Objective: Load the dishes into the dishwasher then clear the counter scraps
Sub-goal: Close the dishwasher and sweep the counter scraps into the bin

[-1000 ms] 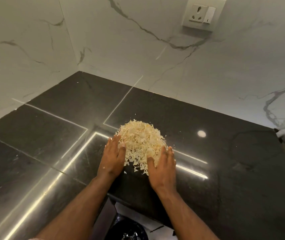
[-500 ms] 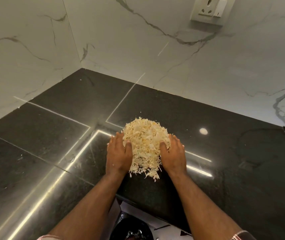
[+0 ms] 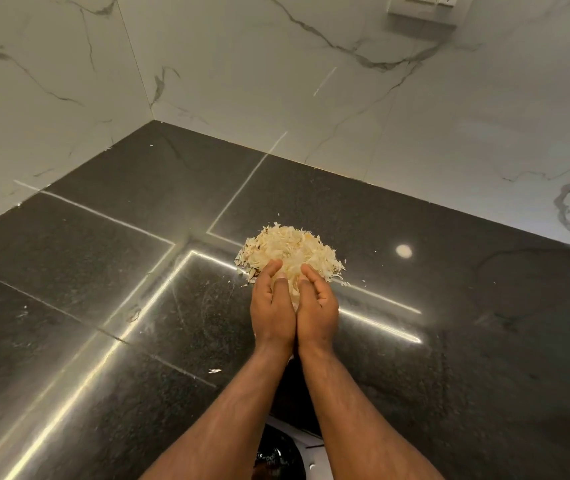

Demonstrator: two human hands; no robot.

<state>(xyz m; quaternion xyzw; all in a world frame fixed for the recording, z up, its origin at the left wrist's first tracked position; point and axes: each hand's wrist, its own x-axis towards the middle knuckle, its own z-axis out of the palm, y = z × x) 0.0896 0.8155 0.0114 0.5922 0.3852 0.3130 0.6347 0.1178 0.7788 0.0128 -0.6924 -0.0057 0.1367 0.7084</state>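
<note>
A heap of pale yellow flaky scraps (image 3: 290, 249) lies on the black stone counter (image 3: 103, 271), a little right of centre. My left hand (image 3: 271, 306) and my right hand (image 3: 318, 306) are pressed side by side at the heap's near edge. Their fingers curl up around a clump of the scraps, which shows in the gap between them. Loose flakes trail on the counter around both hands.
A single stray flake (image 3: 214, 371) lies on the counter nearer to me. Below the counter's front edge, between my forearms, a black bag (image 3: 276, 455) shows. Marble walls close the corner behind, with a wall socket (image 3: 422, 8) at the top right.
My hands moved from either side of the heap to meet at its near edge, cupping a clump of scraps. The view has tilted down and pulled back slightly.
</note>
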